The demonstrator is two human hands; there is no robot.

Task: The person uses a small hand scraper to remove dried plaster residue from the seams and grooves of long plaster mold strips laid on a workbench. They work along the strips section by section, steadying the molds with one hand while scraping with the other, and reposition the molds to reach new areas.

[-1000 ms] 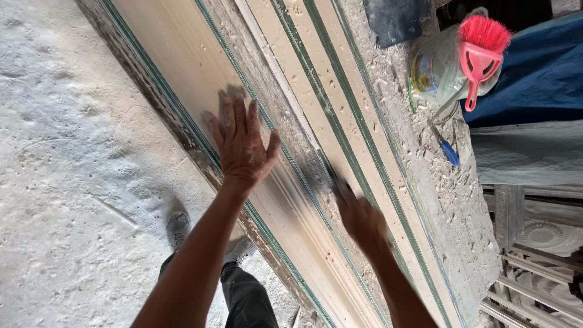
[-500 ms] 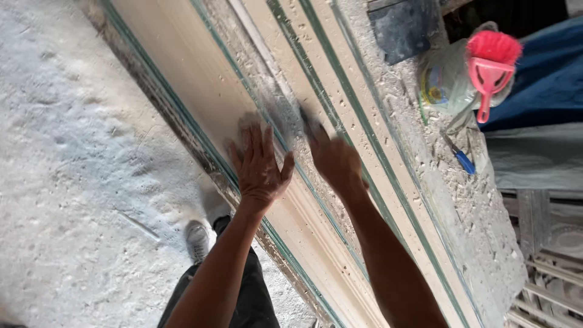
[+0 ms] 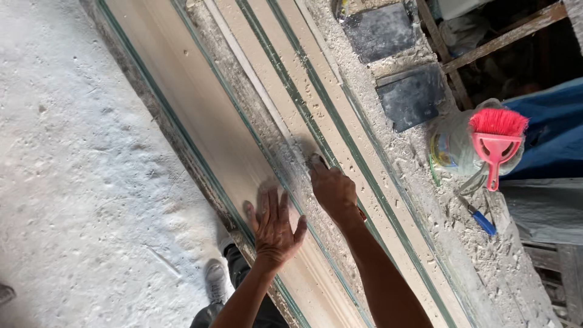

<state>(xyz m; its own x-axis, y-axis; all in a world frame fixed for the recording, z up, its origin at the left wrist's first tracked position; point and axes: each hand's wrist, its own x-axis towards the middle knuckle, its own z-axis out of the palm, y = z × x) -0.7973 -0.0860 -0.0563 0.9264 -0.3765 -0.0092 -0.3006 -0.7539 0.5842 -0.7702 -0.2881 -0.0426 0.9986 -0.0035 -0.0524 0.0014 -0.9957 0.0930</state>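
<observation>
Pressing down with the fingers (image 3: 274, 205) of the left hand (image 3: 273, 228) spread apart and flat on the wide pale board (image 3: 200, 115), palm near its near-left edge. Just to the right, curled together over the ridged strip (image 3: 285, 91): the fingers (image 3: 320, 170) of the right hand (image 3: 332, 189), knuckles up, tips at a green-edged groove; cannot tell whether anything is clamped beneath them, though a small reddish bit peeks out by the wrist. Likely trouble: slipping on the dust-coated face and sending the left palm off the board's left edge, which drops straight to the floor (image 3: 73, 182); catching fingertips or skin on the sharp green-lined edges (image 3: 358, 176); grinding loose crumbs into the soft pale surface and scoring it under pressure. Farther right, risk of an elbow or forearm sweeping the pink brush (image 3: 497, 136) off the plastic bag (image 3: 452, 149) it rests on, or nudging the blue-handled tool (image 3: 483, 223) lying in the rubble. Room for moving: plenty along the length of the board and strips, far and near, with nothing lying across them; little sideways, hemmed by the drop on the left, where a shoe (image 3: 215, 279) stands close under the edge, and on the right by the littered side of the desk (image 3: 425, 200), its two dark slabs (image 3: 413, 97) and the blue cloth (image 3: 552, 133) beyond.
</observation>
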